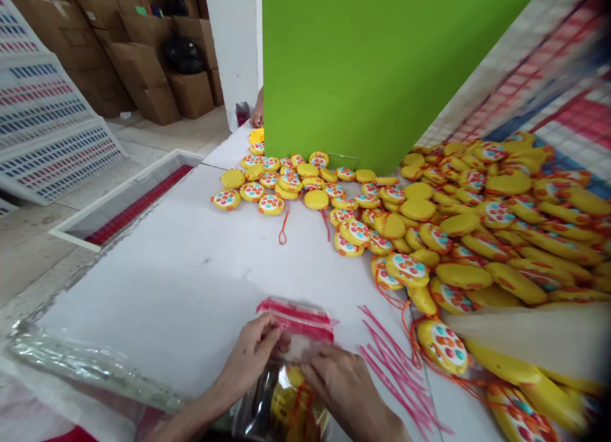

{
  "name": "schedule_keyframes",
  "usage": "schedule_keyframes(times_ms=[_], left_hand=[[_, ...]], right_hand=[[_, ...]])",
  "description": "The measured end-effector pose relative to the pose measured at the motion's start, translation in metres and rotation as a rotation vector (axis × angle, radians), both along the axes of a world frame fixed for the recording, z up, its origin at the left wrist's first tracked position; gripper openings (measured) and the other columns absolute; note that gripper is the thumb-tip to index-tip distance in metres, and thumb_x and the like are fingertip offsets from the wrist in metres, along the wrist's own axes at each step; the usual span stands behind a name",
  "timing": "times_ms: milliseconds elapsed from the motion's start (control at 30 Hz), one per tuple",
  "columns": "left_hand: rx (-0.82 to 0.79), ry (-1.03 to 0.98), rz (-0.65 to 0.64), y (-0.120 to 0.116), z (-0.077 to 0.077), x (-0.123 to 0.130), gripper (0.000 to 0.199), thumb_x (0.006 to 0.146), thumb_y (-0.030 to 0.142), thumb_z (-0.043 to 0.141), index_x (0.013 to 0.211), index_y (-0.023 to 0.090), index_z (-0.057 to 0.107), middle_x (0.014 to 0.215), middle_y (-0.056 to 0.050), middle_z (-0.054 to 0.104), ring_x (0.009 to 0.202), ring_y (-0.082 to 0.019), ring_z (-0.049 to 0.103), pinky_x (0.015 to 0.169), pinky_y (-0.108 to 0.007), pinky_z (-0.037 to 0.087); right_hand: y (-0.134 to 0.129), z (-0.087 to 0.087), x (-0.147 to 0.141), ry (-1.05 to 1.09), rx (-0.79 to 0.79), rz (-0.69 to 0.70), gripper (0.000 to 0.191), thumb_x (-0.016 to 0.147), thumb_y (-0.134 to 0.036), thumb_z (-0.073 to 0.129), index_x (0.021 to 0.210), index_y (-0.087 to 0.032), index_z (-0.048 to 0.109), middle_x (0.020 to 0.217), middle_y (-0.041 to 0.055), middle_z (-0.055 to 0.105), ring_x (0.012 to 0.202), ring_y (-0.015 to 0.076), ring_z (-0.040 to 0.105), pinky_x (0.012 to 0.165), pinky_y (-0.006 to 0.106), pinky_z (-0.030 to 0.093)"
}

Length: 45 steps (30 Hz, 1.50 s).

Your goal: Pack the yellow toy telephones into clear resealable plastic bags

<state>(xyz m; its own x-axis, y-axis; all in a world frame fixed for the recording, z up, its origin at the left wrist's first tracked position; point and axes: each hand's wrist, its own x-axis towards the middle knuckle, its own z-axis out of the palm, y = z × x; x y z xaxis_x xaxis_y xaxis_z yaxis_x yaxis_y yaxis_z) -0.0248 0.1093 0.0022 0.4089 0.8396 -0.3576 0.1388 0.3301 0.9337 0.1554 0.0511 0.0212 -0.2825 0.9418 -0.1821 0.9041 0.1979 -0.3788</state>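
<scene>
A clear plastic bag (258, 400) with a pink band (296, 316) across its top lies at the near edge of the table. Inside it I see a yellow toy (286, 404) with an orange cord. My left hand (258, 346) pinches the bag's left side just below the band, thumb against bent fingers. On the other side, my right hand (341, 378) grips the bag with curled fingers, its fingertips partly hidden and a little blurred. Thin pink strips (396, 372) lie loose to the right of my right hand.
Many yellow oval toys (461, 224) with dotted white faces and orange cords are heaped along the right. A green panel (372, 66) stands upright behind them. Another person's hand (258, 113) shows beside it. White crates (48, 104) and cardboard boxes (143, 72) stand left.
</scene>
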Motion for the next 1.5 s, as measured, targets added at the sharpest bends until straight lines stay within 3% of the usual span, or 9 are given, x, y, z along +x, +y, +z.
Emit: schedule_keyframes(times_ms=[333,533,667,800,900,1067,1200,1367,1500], left_hand=[[0.056,0.101,-0.087,-0.006,0.007,-0.002,0.026,0.078,0.024,0.044,0.089,0.013,0.065,0.078,-0.004,0.065,0.078,-0.019,0.057,0.070,-0.026,0.043],[0.228,0.219,-0.134,-0.012,0.018,0.008,0.024,0.083,0.021,0.039,0.079,0.014,0.062,0.071,-0.003,0.062,0.066,-0.016,0.054,0.060,-0.023,0.039],[0.189,0.223,-0.163,-0.015,0.012,0.000,0.024,0.087,0.028,0.038,0.088,0.017,0.060,0.074,-0.003,0.063,0.068,-0.017,0.059,0.063,-0.022,0.042],[0.111,0.182,-0.105,-0.013,0.001,-0.010,0.022,0.085,0.034,0.042,0.084,0.017,0.056,0.074,-0.004,0.062,0.071,-0.018,0.060,0.064,-0.022,0.044],[0.095,0.159,-0.109,-0.011,-0.001,-0.010,0.021,0.084,0.034,0.045,0.082,0.016,0.056,0.071,-0.003,0.062,0.069,-0.018,0.059,0.063,-0.023,0.043],[0.103,0.133,-0.126,-0.007,0.006,-0.002,0.022,0.083,0.030,0.043,0.083,0.014,0.059,0.068,-0.003,0.061,0.065,-0.017,0.057,0.060,-0.023,0.041],[0.194,0.180,-0.128,-0.008,0.012,0.001,0.026,0.083,0.025,0.041,0.090,0.013,0.063,0.070,-0.003,0.062,0.067,-0.016,0.054,0.060,-0.023,0.040],[0.196,0.215,-0.165,-0.010,0.015,-0.001,0.030,0.086,0.028,0.039,0.098,0.015,0.063,0.076,-0.004,0.065,0.066,-0.016,0.056,0.061,-0.023,0.041],[0.116,0.204,-0.161,-0.009,0.006,-0.007,0.028,0.086,0.034,0.040,0.094,0.016,0.060,0.075,-0.005,0.066,0.068,-0.018,0.060,0.062,-0.024,0.044]], right_hand=[[0.018,-0.006,-0.037,0.176,0.234,-0.125,0.014,0.084,-0.012,0.051,0.091,-0.020,0.059,0.082,0.0020,0.065,0.073,0.0167,0.061,0.065,0.025,0.044],[0.029,-0.005,-0.044,0.140,0.275,-0.133,0.016,0.080,-0.009,0.049,0.072,-0.019,0.058,0.069,0.0008,0.063,0.062,0.0150,0.059,0.057,0.024,0.041],[0.023,-0.011,-0.005,0.310,0.282,-0.402,0.014,0.080,-0.016,0.047,0.074,-0.019,0.059,0.065,-0.0008,0.063,0.056,0.0120,0.058,0.056,0.020,0.042],[-0.005,-0.015,0.059,0.205,0.308,-0.702,0.018,0.080,-0.030,0.048,0.076,-0.018,0.062,0.062,0.0009,0.063,0.050,0.0135,0.057,0.051,0.022,0.044],[-0.017,-0.004,0.061,0.211,0.338,-0.635,0.019,0.082,-0.032,0.049,0.079,-0.019,0.062,0.067,0.0016,0.063,0.054,0.0134,0.057,0.055,0.023,0.044],[0.007,0.010,-0.014,0.286,0.298,-0.267,0.009,0.084,-0.020,0.052,0.080,-0.022,0.060,0.080,0.0005,0.064,0.075,0.0155,0.060,0.064,0.024,0.044],[0.028,0.001,-0.048,0.142,0.293,-0.154,0.009,0.079,-0.012,0.056,0.076,-0.019,0.059,0.075,0.0007,0.063,0.070,0.0171,0.059,0.061,0.026,0.042],[0.030,-0.002,-0.036,0.337,0.282,-0.281,0.014,0.078,-0.011,0.051,0.069,-0.019,0.059,0.068,-0.0005,0.062,0.064,0.0134,0.058,0.060,0.022,0.042],[0.008,-0.008,0.021,0.428,0.179,-0.617,0.016,0.079,-0.028,0.050,0.077,-0.019,0.063,0.069,0.0012,0.065,0.058,0.0138,0.058,0.057,0.023,0.045]])
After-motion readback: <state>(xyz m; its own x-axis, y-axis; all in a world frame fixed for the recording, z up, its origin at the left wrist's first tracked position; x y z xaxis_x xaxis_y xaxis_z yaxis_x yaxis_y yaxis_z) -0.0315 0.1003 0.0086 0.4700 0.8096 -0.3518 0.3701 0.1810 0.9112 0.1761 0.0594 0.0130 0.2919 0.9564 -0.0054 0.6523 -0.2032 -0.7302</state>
